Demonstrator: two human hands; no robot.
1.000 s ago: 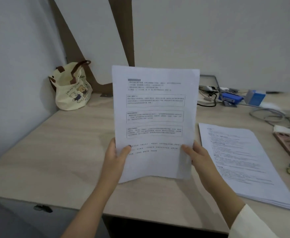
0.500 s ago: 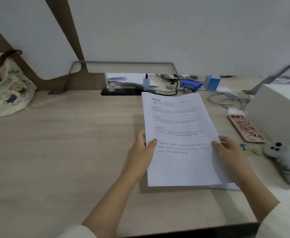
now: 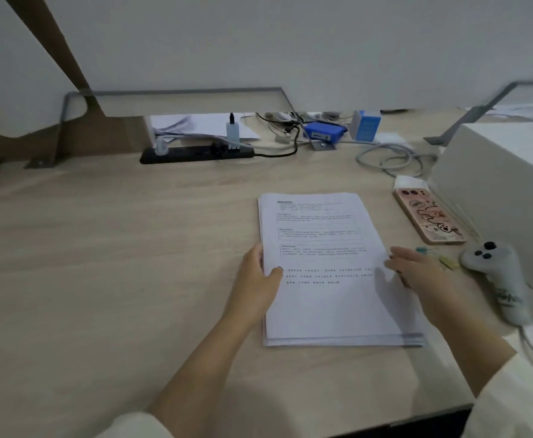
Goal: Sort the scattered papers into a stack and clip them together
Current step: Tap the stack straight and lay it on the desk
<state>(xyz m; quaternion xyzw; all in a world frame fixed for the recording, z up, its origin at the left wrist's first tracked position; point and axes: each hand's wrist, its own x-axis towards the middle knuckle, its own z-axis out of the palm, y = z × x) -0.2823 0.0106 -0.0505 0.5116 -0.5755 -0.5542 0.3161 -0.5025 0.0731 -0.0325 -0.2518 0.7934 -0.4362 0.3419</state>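
Papers (image 3: 322, 308) now lie flat on desk (image 3: 100, 263); left hand (image 3: 255, 279) pinches them, right hand (image 3: 416, 270) relaxed.

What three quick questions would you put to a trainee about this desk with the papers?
1. True or false: the paper stack lies flat on the desk.
2. Which lies right of the stack, farther back than the right hand? A) a phone in a patterned case B) a mug C) scissors
3. Fill in: the left hand has its thumb on the stack's ____ edge.
Key: 1 true; 2 A; 3 left.
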